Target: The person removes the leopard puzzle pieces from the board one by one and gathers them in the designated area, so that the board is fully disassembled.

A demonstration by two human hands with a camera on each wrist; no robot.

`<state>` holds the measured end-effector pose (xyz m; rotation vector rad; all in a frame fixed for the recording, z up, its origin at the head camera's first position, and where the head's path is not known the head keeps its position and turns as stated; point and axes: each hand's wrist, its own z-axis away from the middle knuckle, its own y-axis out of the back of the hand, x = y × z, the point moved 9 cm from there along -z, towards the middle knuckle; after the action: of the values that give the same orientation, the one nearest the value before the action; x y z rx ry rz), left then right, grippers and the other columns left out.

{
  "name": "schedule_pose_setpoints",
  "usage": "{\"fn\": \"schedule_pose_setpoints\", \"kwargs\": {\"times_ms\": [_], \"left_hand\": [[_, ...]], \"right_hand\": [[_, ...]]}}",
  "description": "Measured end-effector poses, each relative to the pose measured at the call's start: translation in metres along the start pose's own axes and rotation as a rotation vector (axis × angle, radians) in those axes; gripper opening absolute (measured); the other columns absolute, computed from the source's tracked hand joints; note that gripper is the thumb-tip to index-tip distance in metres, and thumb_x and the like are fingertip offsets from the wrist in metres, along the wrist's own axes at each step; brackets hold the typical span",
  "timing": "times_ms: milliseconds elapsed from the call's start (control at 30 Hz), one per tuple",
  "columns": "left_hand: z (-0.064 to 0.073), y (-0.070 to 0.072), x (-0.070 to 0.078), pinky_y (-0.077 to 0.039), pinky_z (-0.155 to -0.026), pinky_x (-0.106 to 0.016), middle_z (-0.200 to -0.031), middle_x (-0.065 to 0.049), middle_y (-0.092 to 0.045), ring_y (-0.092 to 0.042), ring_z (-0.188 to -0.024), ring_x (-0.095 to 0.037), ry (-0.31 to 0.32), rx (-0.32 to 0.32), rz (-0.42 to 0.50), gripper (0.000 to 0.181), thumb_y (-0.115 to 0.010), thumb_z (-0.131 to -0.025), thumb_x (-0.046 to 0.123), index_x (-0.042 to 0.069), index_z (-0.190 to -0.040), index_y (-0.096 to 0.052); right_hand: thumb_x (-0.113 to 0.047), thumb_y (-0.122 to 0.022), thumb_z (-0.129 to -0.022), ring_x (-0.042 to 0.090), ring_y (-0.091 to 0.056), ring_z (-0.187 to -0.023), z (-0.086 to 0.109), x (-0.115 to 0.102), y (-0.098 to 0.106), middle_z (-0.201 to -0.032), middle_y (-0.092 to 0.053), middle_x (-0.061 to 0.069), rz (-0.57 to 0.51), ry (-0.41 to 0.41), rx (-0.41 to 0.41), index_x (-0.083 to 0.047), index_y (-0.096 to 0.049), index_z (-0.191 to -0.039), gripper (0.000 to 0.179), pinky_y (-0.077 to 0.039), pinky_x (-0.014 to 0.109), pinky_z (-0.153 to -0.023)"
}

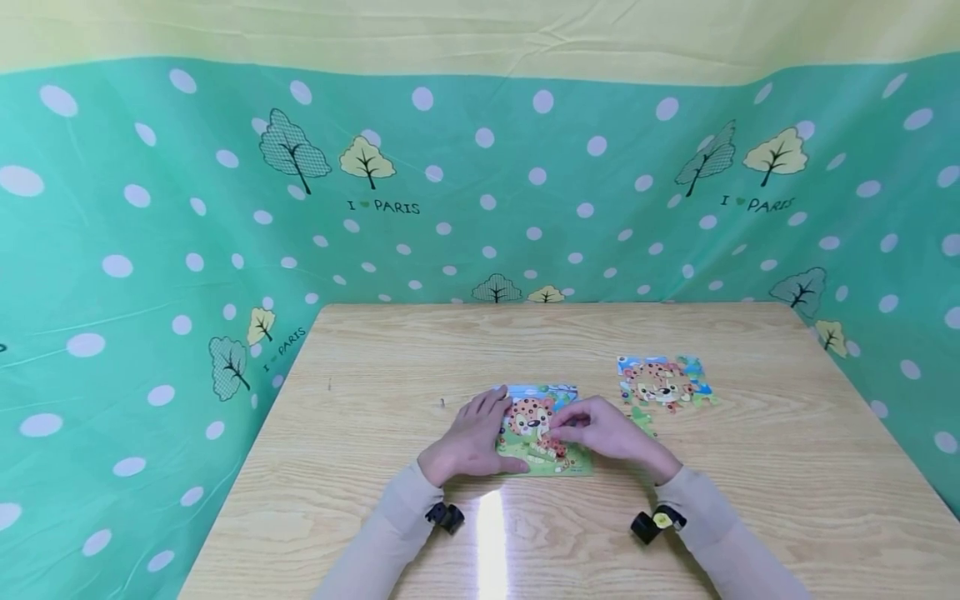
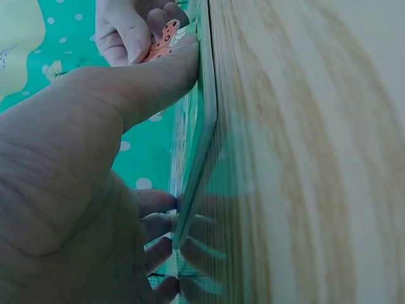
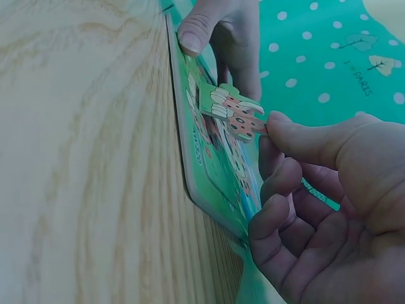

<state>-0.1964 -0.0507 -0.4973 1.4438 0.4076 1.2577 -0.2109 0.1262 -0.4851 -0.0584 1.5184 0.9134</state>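
Note:
A flat puzzle board (image 1: 517, 450) with a spotted cartoon leopard and a green lower part lies between the hands. My left hand (image 1: 472, 437) rests along its left side, fingers stretched toward the back corner, thumb pressing the front edge. My right hand (image 1: 603, 429) pinches a small group of joined jigsaw pieces (image 3: 231, 114) between thumb and index finger at one end. The pieces, orange with dark spots, white stripes and green, are tilted over the board's lower half. In the left wrist view these pieces (image 2: 166, 39) show just beyond the left thumb.
Right of the board lies a partly joined leopard puzzle (image 1: 660, 385), with green pieces (image 1: 642, 419) in front of it. A tiny dark object (image 1: 442, 403) lies left of the board. A green dotted curtain (image 1: 480, 183) hangs behind the wooden table (image 1: 360, 375).

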Motion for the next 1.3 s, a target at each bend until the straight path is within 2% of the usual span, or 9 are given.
{"fn": "schedule_pose_setpoints", "kwargs": {"times_ms": [100,300,567,700,967,1300], "left_hand": [[0.0,0.0,0.0,-0.021,-0.134,-0.058,-0.179,-0.013,-0.018,-0.018,-0.165,-0.037,0.006,-0.005,0.003,0.114,-0.078,-0.086,0.067,0.006,-0.168,-0.028],[0.0,-0.001,0.0,-0.021,-0.134,-0.057,-0.179,-0.013,-0.018,-0.018,-0.165,-0.036,0.009,-0.011,-0.002,0.113,-0.078,-0.087,0.066,0.006,-0.169,-0.027],[0.001,0.0,0.0,-0.021,-0.134,-0.057,-0.179,-0.014,-0.019,-0.019,-0.165,-0.037,0.001,-0.006,0.001,0.113,-0.079,-0.087,0.065,0.005,-0.168,-0.029],[0.0,0.0,0.0,-0.021,-0.134,-0.057,-0.179,-0.014,-0.018,-0.019,-0.165,-0.037,0.0,-0.005,0.007,0.113,-0.079,-0.087,0.065,0.005,-0.168,-0.029],[0.003,0.001,0.001,-0.021,-0.134,-0.057,-0.179,-0.014,-0.017,-0.018,-0.165,-0.037,-0.009,-0.002,0.014,0.112,-0.079,-0.088,0.064,0.004,-0.168,-0.028],[0.001,0.0,0.0,-0.021,-0.134,-0.057,-0.179,-0.014,-0.018,-0.018,-0.165,-0.037,-0.004,-0.007,0.005,0.113,-0.079,-0.087,0.065,0.005,-0.168,-0.028]], "right_hand": [[-0.021,-0.072,-0.102,0.015,-0.066,-0.085,0.001,0.002,0.002,-0.103,-0.077,0.006,-0.017,-0.013,0.002,-0.01,-0.081,-0.109,0.015,-0.053,0.022,-0.07],[-0.021,-0.072,-0.103,0.014,-0.06,-0.073,0.004,0.005,0.006,-0.1,-0.076,0.008,-0.035,-0.034,0.003,-0.009,-0.08,-0.111,0.017,-0.05,0.022,-0.061],[-0.019,-0.07,-0.104,0.012,-0.056,-0.066,0.008,0.008,0.012,-0.096,-0.075,0.008,-0.042,-0.02,0.003,-0.008,-0.08,-0.109,0.016,-0.048,0.021,-0.058],[-0.02,-0.07,-0.104,0.011,-0.056,-0.065,0.011,0.012,0.018,-0.095,-0.075,0.007,-0.025,-0.03,0.017,-0.008,-0.08,-0.109,0.016,-0.048,0.021,-0.057],[-0.02,-0.069,-0.104,0.008,-0.053,-0.066,0.018,0.018,0.024,-0.097,-0.074,0.009,-0.021,-0.063,-0.004,-0.008,-0.079,-0.109,0.016,-0.047,0.021,-0.059],[-0.024,-0.071,-0.103,0.01,-0.056,-0.066,0.03,0.024,0.04,-0.098,-0.076,0.007,0.024,-0.094,0.027,-0.008,-0.08,-0.113,0.02,-0.048,0.023,-0.057]]}}
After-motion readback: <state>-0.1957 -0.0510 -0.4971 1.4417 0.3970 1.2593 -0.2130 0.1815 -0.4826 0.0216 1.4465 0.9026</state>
